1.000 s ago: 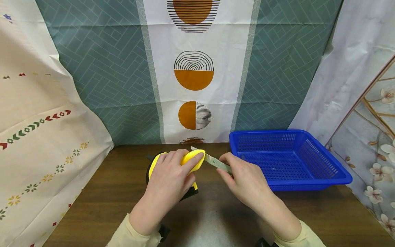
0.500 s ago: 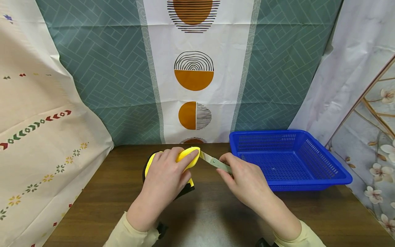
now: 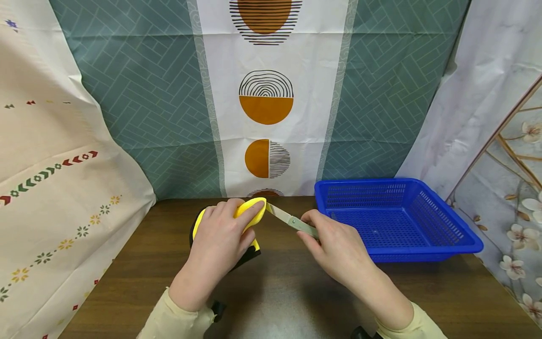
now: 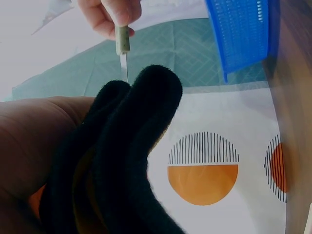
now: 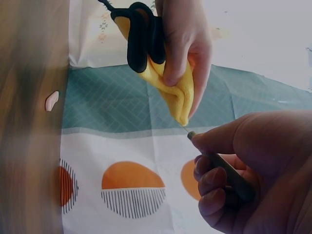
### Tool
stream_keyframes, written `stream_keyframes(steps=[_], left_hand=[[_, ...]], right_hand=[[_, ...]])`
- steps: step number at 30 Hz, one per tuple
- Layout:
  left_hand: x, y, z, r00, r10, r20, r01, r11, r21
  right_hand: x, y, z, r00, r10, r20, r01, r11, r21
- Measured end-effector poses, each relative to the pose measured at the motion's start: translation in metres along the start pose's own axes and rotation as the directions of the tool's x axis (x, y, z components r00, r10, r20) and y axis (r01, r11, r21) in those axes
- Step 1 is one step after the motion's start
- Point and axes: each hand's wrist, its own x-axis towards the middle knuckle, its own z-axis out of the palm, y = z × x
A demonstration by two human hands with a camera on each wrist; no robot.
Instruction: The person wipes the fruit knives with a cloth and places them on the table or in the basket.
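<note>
A folded yellow cloth with black edging is pinched in my left hand, above the table left of centre. My right hand grips the pale green handle of a knife, its blade pointing up and left towards the cloth. In the head view the blade's tip end meets the cloth's folded edge under my left index finger. Thick dark folds of the cloth fill much of the left wrist view. The right wrist view has the yellow fold close over the blade, with the handle inside curled fingers.
A blue plastic basket stands on the table to the right, just beyond my right hand. The brown wooden table ends at a patterned hanging cloth. A small pale pinkish piece lies on the wood in the right wrist view.
My left hand has slid left with the cloth, along the blade towards its tip. More bare blade shows between cloth and handle. My right hand and the knife have stayed in place.
</note>
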Motion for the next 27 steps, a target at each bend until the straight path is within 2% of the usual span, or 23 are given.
stream_keyframes(steps=[9, 17, 21, 27], left_hand=[[-0.001, -0.01, 0.001, 0.998, -0.053, 0.031, 0.053, 0.999, -0.012], [-0.001, -0.012, -0.002, 0.997, -0.072, 0.023, 0.073, 0.997, -0.026], [0.0, -0.01, -0.003, 0.998, -0.062, 0.013, 0.062, 0.998, -0.032], [0.001, -0.001, -0.004, 1.0, -0.014, -0.012, 0.014, 0.999, -0.032]], right_hand=[[0.0, 0.0, 0.0, 1.0, 0.009, 0.007, -0.009, 1.0, 0.007], [0.001, 0.001, -0.001, 1.0, 0.019, 0.013, -0.019, 1.0, 0.002], [0.001, 0.002, -0.001, 1.0, 0.024, 0.013, -0.024, 1.0, -0.004], [0.001, 0.002, 0.0, 1.0, 0.027, 0.012, -0.027, 1.0, -0.01]])
